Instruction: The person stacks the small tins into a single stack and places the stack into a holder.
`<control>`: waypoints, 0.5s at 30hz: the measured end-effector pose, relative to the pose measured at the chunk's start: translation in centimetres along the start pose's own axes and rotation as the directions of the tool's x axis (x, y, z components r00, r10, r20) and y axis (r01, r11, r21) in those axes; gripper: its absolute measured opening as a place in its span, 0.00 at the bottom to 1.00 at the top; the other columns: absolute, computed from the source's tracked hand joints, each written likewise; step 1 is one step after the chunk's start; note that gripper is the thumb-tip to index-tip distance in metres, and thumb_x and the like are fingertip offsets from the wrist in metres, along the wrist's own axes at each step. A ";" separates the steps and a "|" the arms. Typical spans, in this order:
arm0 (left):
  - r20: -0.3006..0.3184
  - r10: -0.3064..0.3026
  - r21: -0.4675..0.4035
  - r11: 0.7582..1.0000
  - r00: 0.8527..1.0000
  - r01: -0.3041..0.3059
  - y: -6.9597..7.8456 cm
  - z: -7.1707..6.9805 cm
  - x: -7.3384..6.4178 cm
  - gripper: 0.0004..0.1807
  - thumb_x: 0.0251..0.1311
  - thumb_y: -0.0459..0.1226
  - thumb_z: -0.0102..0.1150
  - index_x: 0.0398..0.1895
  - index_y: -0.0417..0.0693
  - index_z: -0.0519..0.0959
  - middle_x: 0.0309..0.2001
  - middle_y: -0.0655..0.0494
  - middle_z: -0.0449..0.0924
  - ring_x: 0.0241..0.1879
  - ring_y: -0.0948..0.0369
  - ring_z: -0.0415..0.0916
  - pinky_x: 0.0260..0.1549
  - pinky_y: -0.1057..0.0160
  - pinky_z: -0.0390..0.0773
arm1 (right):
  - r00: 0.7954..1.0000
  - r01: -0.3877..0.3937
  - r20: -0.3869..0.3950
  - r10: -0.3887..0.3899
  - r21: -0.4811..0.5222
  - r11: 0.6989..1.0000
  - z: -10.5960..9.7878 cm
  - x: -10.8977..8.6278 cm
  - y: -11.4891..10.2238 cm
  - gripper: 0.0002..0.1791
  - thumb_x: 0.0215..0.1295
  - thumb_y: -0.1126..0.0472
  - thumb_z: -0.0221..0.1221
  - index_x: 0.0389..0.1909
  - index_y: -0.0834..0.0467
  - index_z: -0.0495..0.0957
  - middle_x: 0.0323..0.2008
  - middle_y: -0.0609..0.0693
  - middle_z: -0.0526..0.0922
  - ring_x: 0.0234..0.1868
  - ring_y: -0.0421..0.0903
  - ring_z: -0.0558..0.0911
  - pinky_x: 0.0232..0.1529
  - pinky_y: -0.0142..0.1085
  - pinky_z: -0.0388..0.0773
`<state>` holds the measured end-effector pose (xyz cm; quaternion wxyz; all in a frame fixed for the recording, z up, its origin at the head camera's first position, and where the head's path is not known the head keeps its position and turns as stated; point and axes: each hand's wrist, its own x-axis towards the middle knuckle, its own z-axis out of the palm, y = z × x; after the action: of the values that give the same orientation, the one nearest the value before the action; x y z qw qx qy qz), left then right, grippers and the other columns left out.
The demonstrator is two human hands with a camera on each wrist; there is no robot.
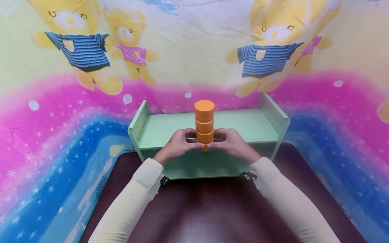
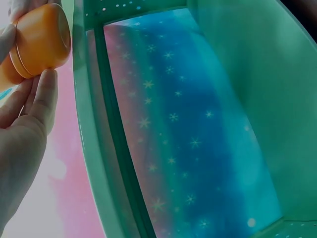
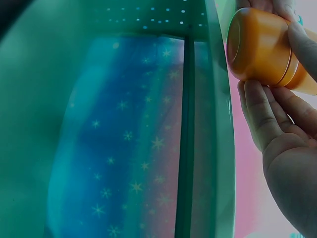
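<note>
Upright in front of me is a stack of orange cylinders (image 1: 205, 111), its top face flat and its sections split by grooves. My left hand (image 1: 180, 143) grips the lower part from the left, thumb in front and fingers along the side. From the right, my right hand (image 1: 232, 141) grips the same part, and the two thumbs nearly meet. The left wrist view shows the rounded bottom end of the orange stack (image 2: 47, 37) near the shelf's front edge. The right wrist view has fingertips (image 3: 255, 91) against the lowest cylinder.
A pale green two-tier shelf (image 1: 170, 123) with raised side panels stands behind the hands on a dark reddish-brown table (image 1: 197, 209). Rows of small holes mark its side panels. A curtain (image 1: 188, 67) printed with bears and snowflakes surrounds the table at the back and sides.
</note>
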<state>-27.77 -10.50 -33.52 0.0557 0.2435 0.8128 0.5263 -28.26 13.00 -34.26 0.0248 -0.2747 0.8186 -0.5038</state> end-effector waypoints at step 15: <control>-0.003 -0.021 0.059 0.998 1.000 0.022 -0.2 0.0 1.1 0.29 0.61 0.38 0.70 0.64 0.39 0.74 0.59 0.48 0.79 0.57 0.52 0.79 0.54 0.55 0.81 | 1.000 -0.002 -0.014 0.001 -0.058 0.998 -0.4 1.2 0.5 0.28 0.59 0.59 0.72 0.59 0.64 0.79 0.53 0.57 0.84 0.51 0.53 0.85 0.54 0.47 0.82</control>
<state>-28.77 -10.07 -33.50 0.0532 0.2356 0.8306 0.5018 -29.62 12.92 -34.16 0.0116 -0.2714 0.8332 -0.4817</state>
